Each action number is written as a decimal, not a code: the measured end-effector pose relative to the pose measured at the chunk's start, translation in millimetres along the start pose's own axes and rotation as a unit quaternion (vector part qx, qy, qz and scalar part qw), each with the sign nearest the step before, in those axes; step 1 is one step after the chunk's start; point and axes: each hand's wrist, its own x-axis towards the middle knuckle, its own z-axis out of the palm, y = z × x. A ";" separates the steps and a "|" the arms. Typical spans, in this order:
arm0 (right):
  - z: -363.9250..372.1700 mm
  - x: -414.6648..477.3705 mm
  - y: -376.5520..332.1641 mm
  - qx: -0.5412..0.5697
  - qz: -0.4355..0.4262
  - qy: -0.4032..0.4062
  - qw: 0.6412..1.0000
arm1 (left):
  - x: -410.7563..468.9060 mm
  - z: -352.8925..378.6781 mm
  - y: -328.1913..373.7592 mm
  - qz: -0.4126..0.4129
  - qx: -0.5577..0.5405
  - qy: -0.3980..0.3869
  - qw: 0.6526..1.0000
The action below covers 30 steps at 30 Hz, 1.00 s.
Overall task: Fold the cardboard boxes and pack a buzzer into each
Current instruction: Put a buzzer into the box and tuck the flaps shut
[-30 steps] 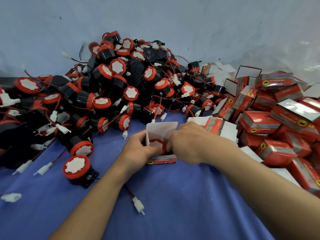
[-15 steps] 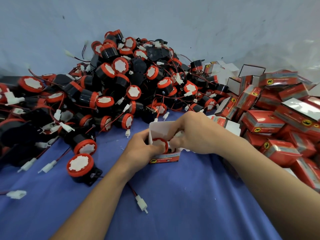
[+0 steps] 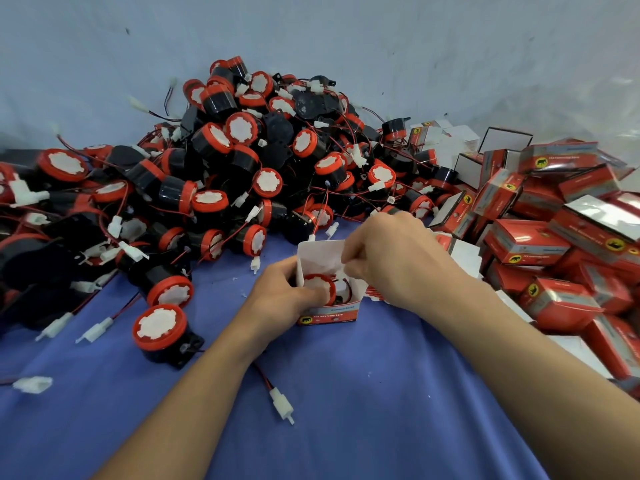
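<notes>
A small red and white cardboard box point(image 3: 330, 315) stands open on the blue cloth at the centre, its white lid flap point(image 3: 318, 254) raised at the back. A buzzer point(image 3: 318, 287) with a red rim and white face sits inside it. My left hand point(image 3: 280, 299) grips the box's left side, thumb by the buzzer. My right hand point(image 3: 394, 261) hovers over the box's right half with fingers curled, pinching something small inside; what it is stays hidden.
A big heap of black and red buzzers point(image 3: 249, 161) with wires fills the back left. Packed red boxes point(image 3: 554, 233) pile up at the right. A loose buzzer point(image 3: 161, 329) lies left of my forearm, and a white wire connector point(image 3: 282, 407) lies between my forearms.
My right hand has shifted from the box's front edge to above its right side, fingers reaching in. The buzzer sits deeper in the box. The left hand keeps its grip.
</notes>
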 end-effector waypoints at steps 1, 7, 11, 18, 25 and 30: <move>-3.6 2.3 -2.6 -0.037 -0.019 -0.031 0.999 | -0.3 0.1 0.0 0.000 -0.001 0.000 1.000; -6.7 12.2 -16.5 -0.161 -0.054 -0.157 0.973 | -0.9 -0.6 1.0 -0.004 0.018 -0.001 1.000; 12.2 11.8 -12.1 -0.180 -0.034 -0.160 0.970 | -1.4 0.5 4.0 0.000 0.016 -0.006 1.000; 37.6 4.4 -14.0 -0.241 -0.020 -0.025 0.970 | -0.6 -1.7 4.2 -0.001 0.035 -0.022 0.999; 19.3 -0.4 7.8 0.024 0.029 -0.040 0.998 | -1.2 -0.6 3.2 -0.006 0.031 -0.011 0.999; 43.2 -46.2 22.1 0.349 0.223 0.239 0.878 | 0.2 0.6 4.0 -0.015 0.045 -0.001 0.999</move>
